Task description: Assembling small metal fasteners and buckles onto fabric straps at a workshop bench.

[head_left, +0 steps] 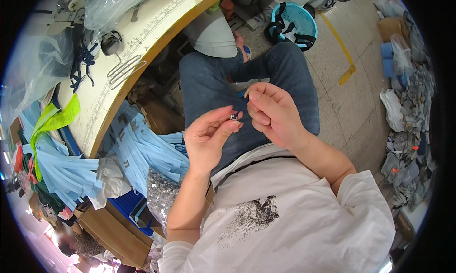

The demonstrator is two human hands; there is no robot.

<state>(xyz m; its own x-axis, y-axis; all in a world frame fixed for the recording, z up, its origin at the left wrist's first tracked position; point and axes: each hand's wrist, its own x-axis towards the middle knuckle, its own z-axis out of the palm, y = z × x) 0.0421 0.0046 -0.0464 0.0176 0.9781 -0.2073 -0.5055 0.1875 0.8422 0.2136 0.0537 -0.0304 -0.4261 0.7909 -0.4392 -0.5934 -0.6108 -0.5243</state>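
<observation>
Over my lap both hands are close together, fingers bent. Between the thumb and fingertips of my left hand point(205, 139) is a small shiny metal piece point(233, 117), with a bit of dark blue material at it. My right hand point(278, 115), a little higher and to the right, pinches a narrow dark blue strip point(245, 97); most of it is hidden by the fingers. Whether the metal piece and the strip are joined, I cannot tell. Left of my left hand, light blue fabric strips point(147, 147) hang in a bundle beside a clear bag of small shiny parts point(161, 192).
A white worktable point(95, 107) with a curved edge bears a bent metal rod point(124, 71), dark cords point(87, 57) and plastic bags. A turquoise basket point(304, 20) stands on the floor ahead. Grey scraps point(413, 126) are heaped at right. Cardboard point(114, 232) stands lower left.
</observation>
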